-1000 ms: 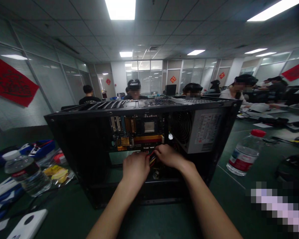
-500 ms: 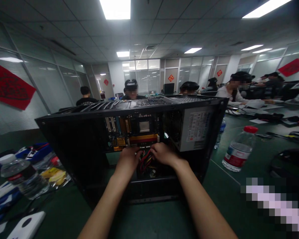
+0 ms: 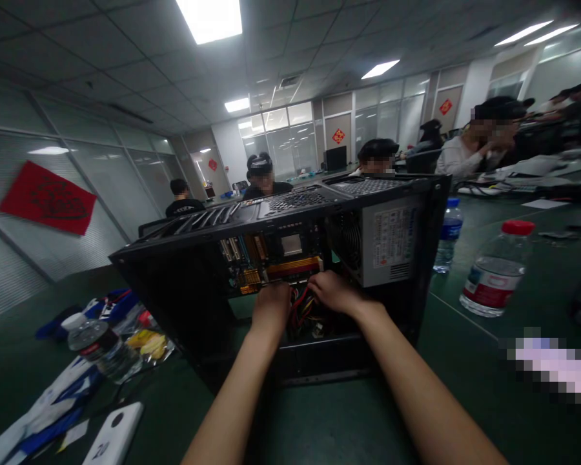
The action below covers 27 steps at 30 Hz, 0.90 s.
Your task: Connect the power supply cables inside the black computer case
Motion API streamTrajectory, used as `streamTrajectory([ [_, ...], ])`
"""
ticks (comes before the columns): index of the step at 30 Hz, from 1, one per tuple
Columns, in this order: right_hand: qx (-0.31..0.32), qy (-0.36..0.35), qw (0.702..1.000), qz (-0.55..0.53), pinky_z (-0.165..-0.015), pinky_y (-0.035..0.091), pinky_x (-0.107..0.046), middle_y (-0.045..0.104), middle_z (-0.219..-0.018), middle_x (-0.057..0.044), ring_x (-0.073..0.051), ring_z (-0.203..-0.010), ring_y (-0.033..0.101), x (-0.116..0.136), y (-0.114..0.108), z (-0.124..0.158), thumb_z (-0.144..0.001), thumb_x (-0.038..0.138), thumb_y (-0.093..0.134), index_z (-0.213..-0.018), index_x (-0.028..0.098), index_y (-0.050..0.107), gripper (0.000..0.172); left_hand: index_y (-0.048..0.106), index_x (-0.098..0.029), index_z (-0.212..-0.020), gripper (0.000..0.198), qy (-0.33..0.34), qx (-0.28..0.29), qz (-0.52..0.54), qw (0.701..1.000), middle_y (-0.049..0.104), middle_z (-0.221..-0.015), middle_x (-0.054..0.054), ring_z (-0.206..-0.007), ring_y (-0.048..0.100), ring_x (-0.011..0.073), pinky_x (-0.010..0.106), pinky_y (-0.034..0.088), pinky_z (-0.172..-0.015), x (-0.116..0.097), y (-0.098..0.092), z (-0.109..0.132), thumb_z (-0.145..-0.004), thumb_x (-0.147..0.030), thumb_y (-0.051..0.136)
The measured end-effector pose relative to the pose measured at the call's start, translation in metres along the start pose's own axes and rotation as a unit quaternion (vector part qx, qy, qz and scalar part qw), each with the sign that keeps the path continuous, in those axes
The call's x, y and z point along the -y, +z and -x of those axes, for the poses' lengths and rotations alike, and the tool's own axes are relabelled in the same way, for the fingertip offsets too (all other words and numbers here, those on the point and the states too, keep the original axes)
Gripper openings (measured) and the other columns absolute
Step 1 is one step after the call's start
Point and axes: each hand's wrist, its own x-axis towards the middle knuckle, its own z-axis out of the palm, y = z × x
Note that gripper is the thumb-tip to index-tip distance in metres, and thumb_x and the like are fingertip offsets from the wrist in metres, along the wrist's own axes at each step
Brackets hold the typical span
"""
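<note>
Head: cables [image 3: 301, 306] between fingers [image 3: 319, 284].

Black metal computer case [image 3: 329, 358], smooth, around left hand [image 3: 271, 307] and right hand [image 3: 336, 294]. Up-right of right hand, power supply [image 3: 368, 258]: matt grey metal. Farther right, red-capped bottle [image 3: 496, 274]: clear glossy plastic.

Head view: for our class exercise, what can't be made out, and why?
Head view, left hand: fingertips hidden behind the hand itself.
Head view, multicoloured cables: attachment points obscured by left hand, right hand and shadow.
Head view, power supply label: print blurred and too small.
Head view, white slab: near end cut off by bottom edge.
</note>
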Motion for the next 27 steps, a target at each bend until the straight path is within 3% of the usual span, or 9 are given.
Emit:
streamTrajectory([
  [9, -0.016, 0.007, 1.0, 0.012, -0.067, 0.039, -0.024, 0.074, -0.095, -0.014, -0.02, -0.087, 0.069, 0.004, -0.003, 0.004, -0.097, 0.017, 0.047, -0.093, 0.013, 0.075, 0.029, 0.07, -0.019, -0.1, 0.03, -0.036, -0.026, 0.016, 0.999, 0.073, -0.097, 0.013, -0.092, 0.07, 0.026, 0.032, 0.047, -0.078, 0.002, 0.002, 0.002, -0.097, -0.029, 0.043],
  [14, -0.092, 0.017, 0.996, -0.011, -0.063, 0.037, -0.026, 0.076, -0.089, -0.012, -0.02, -0.083, 0.068, 0.012, -0.014, 0.006, -0.091, 0.02, 0.058, -0.087, 0.012, 0.076, 0.02, 0.074, -0.018, -0.088, 0.042, -0.051, -0.019, 0.107, 0.993, 0.075, -0.091, 0.012, -0.091, 0.069, 0.0251, 0.03, 0.045, -0.076, 0.012, 0.008, 0.007, -0.097, -0.041, 0.04],
  [21, -0.19, -0.086, 0.972, -0.106, -0.058, 0.033, -0.025, 0.073, -0.073, -0.006, -0.015, -0.067, 0.064, 0.017, -0.018, 0.007, -0.093, 0.02, 0.056, -0.076, 0.013, 0.073, 0.025, 0.073, -0.017, -0.084, 0.044, 0.019, 0.005, 0.157, 0.987, 0.074, -0.088, 0.011, -0.084, 0.067, 0.0231, 0.029, 0.041, -0.07, 0.012, 0.008, 0.01, -0.095, -0.046, 0.041],
  [27, -0.223, -0.099, 0.958, -0.15, -0.061, 0.036, -0.023, 0.073, -0.075, -0.006, -0.014, -0.068, 0.065, 0.016, -0.018, 0.008, -0.093, 0.018, 0.056, -0.079, 0.012, 0.072, 0.022, 0.071, -0.019, -0.081, 0.043, 0.004, 0.017, 0.127, 0.992, 0.071, -0.082, 0.009, -0.074, 0.065, 0.0231, 0.028, 0.034, -0.059, 0.011, 0.005, 0.012, -0.088, -0.056, 0.05],
])
